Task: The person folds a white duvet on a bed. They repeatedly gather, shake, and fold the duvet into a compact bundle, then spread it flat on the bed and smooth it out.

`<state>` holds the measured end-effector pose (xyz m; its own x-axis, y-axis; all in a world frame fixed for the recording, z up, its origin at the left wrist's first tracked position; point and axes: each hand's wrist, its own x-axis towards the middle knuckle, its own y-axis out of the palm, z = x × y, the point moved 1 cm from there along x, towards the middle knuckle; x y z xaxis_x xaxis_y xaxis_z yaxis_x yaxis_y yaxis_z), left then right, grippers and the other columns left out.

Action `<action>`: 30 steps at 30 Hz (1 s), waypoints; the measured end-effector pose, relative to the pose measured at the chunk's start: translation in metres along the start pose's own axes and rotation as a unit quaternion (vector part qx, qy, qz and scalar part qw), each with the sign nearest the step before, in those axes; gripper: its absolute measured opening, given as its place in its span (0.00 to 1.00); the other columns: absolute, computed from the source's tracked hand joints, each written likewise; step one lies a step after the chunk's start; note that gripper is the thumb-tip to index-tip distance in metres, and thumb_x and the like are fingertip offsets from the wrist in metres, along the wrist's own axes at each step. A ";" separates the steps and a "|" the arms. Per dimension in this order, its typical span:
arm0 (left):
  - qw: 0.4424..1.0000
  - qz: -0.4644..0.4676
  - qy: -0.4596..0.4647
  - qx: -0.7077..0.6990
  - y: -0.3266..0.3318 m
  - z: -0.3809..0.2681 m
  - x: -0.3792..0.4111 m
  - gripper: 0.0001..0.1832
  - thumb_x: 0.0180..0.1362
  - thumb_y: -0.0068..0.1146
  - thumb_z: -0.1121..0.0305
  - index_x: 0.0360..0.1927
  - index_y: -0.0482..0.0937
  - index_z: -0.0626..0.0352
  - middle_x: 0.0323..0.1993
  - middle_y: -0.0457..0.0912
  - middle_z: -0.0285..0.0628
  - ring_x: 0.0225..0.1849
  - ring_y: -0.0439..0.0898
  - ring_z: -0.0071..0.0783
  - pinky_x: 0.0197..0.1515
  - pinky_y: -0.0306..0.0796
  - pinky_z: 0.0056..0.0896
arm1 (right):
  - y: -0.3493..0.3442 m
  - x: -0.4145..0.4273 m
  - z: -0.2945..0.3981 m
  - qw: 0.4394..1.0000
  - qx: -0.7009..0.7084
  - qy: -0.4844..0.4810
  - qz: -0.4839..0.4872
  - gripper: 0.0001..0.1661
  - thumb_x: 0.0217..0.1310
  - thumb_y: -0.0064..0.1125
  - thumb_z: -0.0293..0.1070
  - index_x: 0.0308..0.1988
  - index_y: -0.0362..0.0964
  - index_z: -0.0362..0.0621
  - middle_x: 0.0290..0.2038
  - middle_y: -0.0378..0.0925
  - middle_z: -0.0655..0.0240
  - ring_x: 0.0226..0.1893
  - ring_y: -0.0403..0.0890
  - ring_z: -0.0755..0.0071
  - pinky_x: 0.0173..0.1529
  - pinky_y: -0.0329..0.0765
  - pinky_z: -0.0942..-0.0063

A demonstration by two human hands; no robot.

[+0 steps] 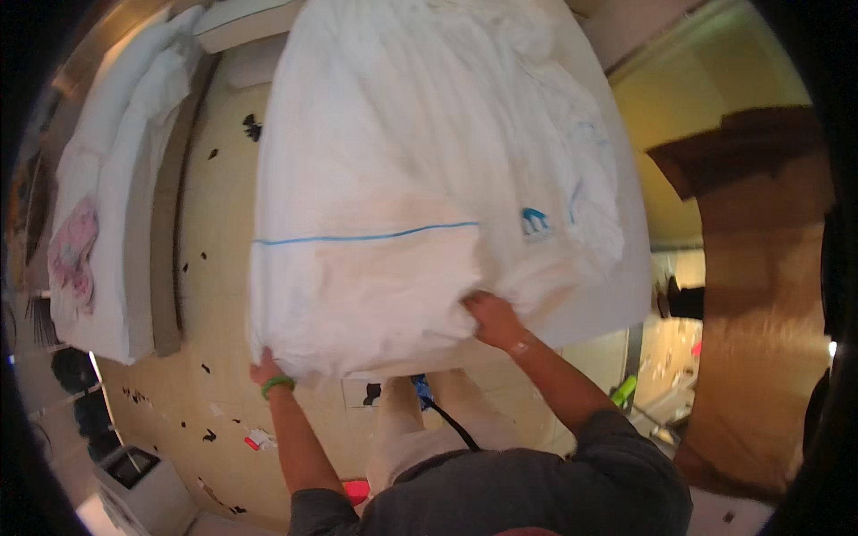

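Observation:
A white bed cover (402,134) lies wrinkled over the bed in front of me. Its near end carries a thin blue stripe (369,237), and a blue printed logo (534,222) shows to the right. My left hand (268,370), with a green bangle at the wrist, grips the cover at the bed's near left corner; its fingertips are partly hidden. Farther right, my right hand (495,319) has pinched the edge of the cover, and the cloth bunches around the fingers. To the right of this edge, smooth white bedding (590,315) shows on the bed.
At the left stands a second bed (137,194) with a pink patterned cloth (75,251) on it. Dark scraps (252,127) lie on the tiled floor (221,221) between the beds. A brown curtain (757,301) hangs at the right. A white bin-like box (144,482) stands lower left.

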<state>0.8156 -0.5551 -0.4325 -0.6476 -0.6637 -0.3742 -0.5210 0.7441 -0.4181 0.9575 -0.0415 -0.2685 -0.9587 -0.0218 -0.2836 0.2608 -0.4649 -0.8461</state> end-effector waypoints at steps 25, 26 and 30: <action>0.729 0.387 0.490 0.281 0.579 -0.068 -0.731 0.31 0.55 0.61 0.55 0.59 0.71 0.61 0.55 0.72 0.54 0.60 0.68 0.52 0.62 0.62 0.45 | -0.057 -0.061 -0.530 0.839 0.067 0.494 -0.221 0.43 0.60 0.56 0.44 0.65 0.51 0.30 0.55 0.69 0.46 0.54 0.72 0.46 0.57 0.70 0.55; 0.730 0.355 0.471 0.345 0.596 -0.052 -0.734 0.29 0.55 0.59 0.54 0.57 0.72 0.60 0.55 0.73 0.54 0.60 0.68 0.53 0.62 0.63 0.45 | -0.052 -0.062 -0.532 0.852 0.122 0.461 -0.219 0.41 0.59 0.57 0.42 0.64 0.53 0.31 0.53 0.71 0.46 0.53 0.73 0.45 0.56 0.70 0.55; 0.597 0.341 0.562 0.459 0.611 -0.020 -0.724 0.09 0.53 0.51 0.67 0.33 0.76 0.61 0.41 0.80 0.51 0.44 0.78 0.53 0.48 0.70 0.46 | -0.084 -0.097 -0.526 0.871 0.317 0.314 -0.207 0.38 0.53 0.59 0.34 0.63 0.58 0.36 0.46 0.76 0.44 0.48 0.77 0.44 0.52 0.73 0.54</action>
<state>0.9550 0.3815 -0.4008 -0.7681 0.6249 -0.1399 0.2670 0.1139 -0.9569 1.0886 0.4654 -0.4077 -0.6523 0.6600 -0.3728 -0.3987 -0.7170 -0.5718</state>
